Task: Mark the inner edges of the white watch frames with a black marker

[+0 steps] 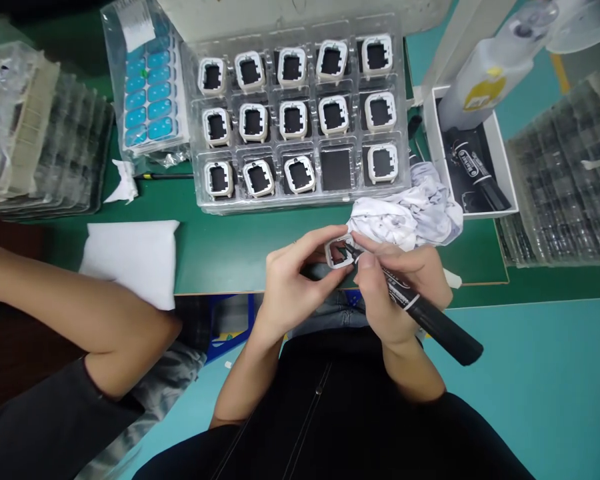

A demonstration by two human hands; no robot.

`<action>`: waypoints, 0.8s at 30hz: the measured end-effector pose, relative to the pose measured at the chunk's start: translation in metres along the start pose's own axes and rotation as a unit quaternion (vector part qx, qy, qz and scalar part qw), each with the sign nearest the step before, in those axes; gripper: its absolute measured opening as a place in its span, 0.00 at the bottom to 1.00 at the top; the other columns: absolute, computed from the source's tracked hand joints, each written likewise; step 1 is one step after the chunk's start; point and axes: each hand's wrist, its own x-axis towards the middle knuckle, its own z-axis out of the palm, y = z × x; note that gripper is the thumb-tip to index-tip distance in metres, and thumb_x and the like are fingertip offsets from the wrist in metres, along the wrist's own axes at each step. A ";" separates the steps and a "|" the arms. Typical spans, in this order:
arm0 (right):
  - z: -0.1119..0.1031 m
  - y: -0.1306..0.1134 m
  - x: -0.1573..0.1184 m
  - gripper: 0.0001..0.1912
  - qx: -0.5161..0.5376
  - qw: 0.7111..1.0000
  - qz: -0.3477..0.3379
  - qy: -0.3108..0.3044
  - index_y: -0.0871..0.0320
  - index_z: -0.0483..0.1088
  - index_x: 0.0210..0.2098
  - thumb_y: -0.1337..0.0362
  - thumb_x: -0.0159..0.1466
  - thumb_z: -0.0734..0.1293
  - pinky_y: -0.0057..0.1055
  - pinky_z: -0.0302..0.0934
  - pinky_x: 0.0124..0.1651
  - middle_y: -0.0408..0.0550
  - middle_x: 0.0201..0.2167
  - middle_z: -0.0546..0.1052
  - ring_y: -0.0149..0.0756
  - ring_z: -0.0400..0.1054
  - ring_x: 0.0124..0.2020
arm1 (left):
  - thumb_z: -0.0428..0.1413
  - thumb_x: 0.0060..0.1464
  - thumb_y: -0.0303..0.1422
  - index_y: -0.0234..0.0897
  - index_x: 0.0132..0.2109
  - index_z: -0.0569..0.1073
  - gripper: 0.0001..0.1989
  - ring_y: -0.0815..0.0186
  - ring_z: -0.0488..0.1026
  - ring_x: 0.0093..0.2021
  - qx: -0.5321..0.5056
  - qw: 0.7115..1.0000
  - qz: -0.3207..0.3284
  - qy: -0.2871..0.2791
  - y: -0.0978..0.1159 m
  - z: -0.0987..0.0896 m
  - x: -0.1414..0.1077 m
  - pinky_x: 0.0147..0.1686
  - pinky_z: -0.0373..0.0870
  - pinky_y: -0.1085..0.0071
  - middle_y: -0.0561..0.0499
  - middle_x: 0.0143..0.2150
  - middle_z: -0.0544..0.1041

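Between the thumb and fingers of my left hand [297, 277] is a small white watch case frame [334, 252], held just over the table's front edge. My right hand [403, 287] grips a black marker pen [430, 320], whose tip reaches to the inside edge of the frame. Whether the tip touches the frame I cannot tell. Behind my hands lies a clear plastic tray [260, 205] with rows of similar white frames [293, 120]. One pocket [337, 170] in its front row has no frame. A crumpled white cloth [410, 210] lies right behind my right hand.
A white box [509, 180] at right holds a plastic bottle [485, 87] and another marker [475, 170]. Stacked trays [570, 187] stand beyond it, more [65, 147] at left. A bag of blue pieces [147, 93] lies behind. A co-worker's arm [95, 313] crosses the left side.
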 end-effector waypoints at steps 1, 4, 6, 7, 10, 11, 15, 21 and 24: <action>0.000 0.000 0.000 0.11 -0.009 1.000 -0.002 0.001 0.50 0.74 0.44 0.64 0.74 0.80 0.45 0.92 0.49 0.40 0.36 0.88 0.47 0.92 0.42 | 0.75 0.67 0.33 0.46 0.66 0.87 0.22 0.61 0.91 0.47 0.000 1.000 -0.001 -0.001 0.000 0.000 0.000 0.53 0.92 0.67 0.48 0.57 0.92; 0.001 0.000 0.000 0.10 -0.029 0.999 -0.021 0.001 0.48 0.76 0.45 0.66 0.73 0.80 0.47 0.93 0.48 0.41 0.37 0.88 0.51 0.93 0.47 | 0.75 0.68 0.35 0.47 0.65 0.88 0.21 0.59 0.92 0.50 0.000 1.000 -0.003 0.003 0.001 0.001 -0.001 0.56 0.93 0.65 0.47 0.59 0.92; 0.001 0.000 0.001 0.11 -0.039 0.999 -0.033 -0.001 0.47 0.77 0.45 0.68 0.73 0.80 0.48 0.93 0.48 0.41 0.37 0.88 0.52 0.93 0.45 | 0.75 0.69 0.34 0.47 0.65 0.88 0.20 0.59 0.92 0.51 0.003 1.000 -0.002 0.008 0.002 0.001 -0.002 0.56 0.93 0.66 0.48 0.58 0.92; 0.001 0.000 0.001 0.11 -0.044 0.998 -0.038 0.002 0.47 0.77 0.45 0.68 0.73 0.80 0.48 0.93 0.47 0.41 0.36 0.88 0.51 0.93 0.44 | 0.75 0.69 0.34 0.47 0.65 0.88 0.20 0.59 0.93 0.50 0.003 1.000 -0.001 0.010 0.003 0.001 -0.002 0.55 0.93 0.66 0.48 0.58 0.92; 0.001 0.000 0.002 0.10 -0.051 0.997 -0.052 0.006 0.48 0.77 0.44 0.68 0.73 0.79 0.45 0.93 0.47 0.39 0.34 0.85 0.48 0.92 0.42 | 0.75 0.69 0.34 0.47 0.65 0.89 0.20 0.60 0.93 0.48 0.009 1.000 0.000 0.012 0.005 0.002 -0.003 0.54 0.93 0.66 0.49 0.57 0.93; 0.000 0.000 0.002 0.10 -0.052 0.997 -0.052 0.004 0.48 0.77 0.44 0.67 0.73 0.79 0.44 0.93 0.47 0.38 0.34 0.85 0.48 0.92 0.43 | 0.75 0.69 0.34 0.47 0.65 0.88 0.20 0.60 0.93 0.48 0.014 1.000 -0.001 0.011 0.005 0.002 -0.003 0.54 0.93 0.66 0.49 0.56 0.93; -0.001 -0.001 0.003 0.10 -0.049 0.998 -0.042 -0.007 0.49 0.76 0.44 0.69 0.73 0.79 0.43 0.93 0.51 0.39 0.37 0.87 0.47 0.93 0.45 | 0.74 0.69 0.35 0.49 0.65 0.89 0.20 0.59 0.93 0.47 0.030 0.999 -0.008 0.011 0.005 0.002 -0.004 0.54 0.94 0.65 0.50 0.56 0.93; 0.003 -0.001 0.005 0.10 -0.060 0.997 -0.057 0.011 0.51 0.77 0.43 0.69 0.72 0.79 0.40 0.92 0.45 0.40 0.37 0.88 0.48 0.93 0.45 | 0.74 0.70 0.35 0.50 0.65 0.89 0.19 0.58 0.93 0.47 0.040 0.999 -0.004 0.016 0.005 0.003 -0.006 0.54 0.94 0.63 0.50 0.56 0.93; 0.005 -0.001 0.006 0.09 -0.048 0.996 -0.069 0.015 0.51 0.77 0.42 0.70 0.72 0.79 0.41 0.93 0.46 0.37 0.32 0.85 0.45 0.92 0.40 | 0.74 0.69 0.34 0.49 0.65 0.89 0.20 0.58 0.93 0.47 0.048 0.999 0.000 0.019 0.005 0.004 -0.006 0.53 0.94 0.63 0.50 0.56 0.93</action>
